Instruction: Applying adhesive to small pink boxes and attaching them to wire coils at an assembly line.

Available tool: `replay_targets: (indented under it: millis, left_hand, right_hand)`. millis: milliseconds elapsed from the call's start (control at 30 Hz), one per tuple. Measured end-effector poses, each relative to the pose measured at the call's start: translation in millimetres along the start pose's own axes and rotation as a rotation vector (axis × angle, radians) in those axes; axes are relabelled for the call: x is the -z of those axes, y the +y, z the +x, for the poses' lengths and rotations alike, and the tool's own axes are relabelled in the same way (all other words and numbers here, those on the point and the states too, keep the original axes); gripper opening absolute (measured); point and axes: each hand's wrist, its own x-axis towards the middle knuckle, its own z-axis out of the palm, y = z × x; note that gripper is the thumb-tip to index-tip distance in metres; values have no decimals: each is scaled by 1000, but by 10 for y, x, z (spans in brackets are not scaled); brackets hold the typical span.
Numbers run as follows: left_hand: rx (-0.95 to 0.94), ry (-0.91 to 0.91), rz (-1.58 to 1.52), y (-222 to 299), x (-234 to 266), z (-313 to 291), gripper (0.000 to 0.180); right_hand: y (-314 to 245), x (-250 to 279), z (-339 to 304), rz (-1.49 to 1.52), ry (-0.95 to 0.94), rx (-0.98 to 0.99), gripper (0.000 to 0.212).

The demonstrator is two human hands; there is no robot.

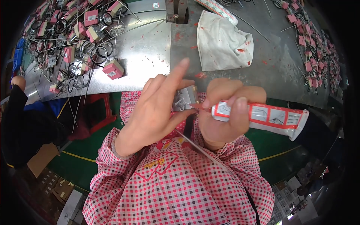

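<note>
Between the thumb and fingers of my left hand [148, 112] is a small grey metal device [183, 99], held just off the table's near edge. Its index finger points up and away from the part. A thin metal rod [198, 146] slants down to the right below the device, in front of my checked sleeves and apron. My right hand [221, 129] is wrapped round a white and red squeeze tube [277, 119], lying nearly level. The tube's red nozzle [201, 107] points left, its tip at the device's face; whether they touch is hard to tell.
A heap of pink-boxed devices [91, 17] with coiled wires and rods covers the table's left side; one pink box [113, 70] sits nearer. A red-stained white cloth [223, 45] lies before another tube [217, 10]. More pink devices [308, 48] lie right. A co-worker's hand [18, 81] shows far left.
</note>
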Motion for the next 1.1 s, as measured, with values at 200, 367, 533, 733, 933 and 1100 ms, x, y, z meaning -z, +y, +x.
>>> replay_targets:
  millis: [200, 367, 533, 733, 933, 1100]
  left_hand:
    - [-95, -56, 153, 8, 35, 47, 91]
    - [-139, 2, 156, -23, -1, 53, 90]
    - [-139, 35, 198, 8, 17, 65, 90]
    - [-136, 5, 196, 1, 36, 84, 89]
    - [-156, 26, 188, -24, 27, 69, 90]
    - [-123, 11, 175, -10, 54, 54, 89]
  right_hand:
    - [57, -52, -54, -167, 41, -93, 13]
    - [70, -63, -55, -222, -4, -52, 14]
    - [85, -58, -40, -262, -81, -61, 14]
    - [70, -97, -36, -247, -45, -91, 14]
    - [98, 47, -57, -135, -199, -72, 12]
    - [77, 94, -21, -147, -289, -89, 11]
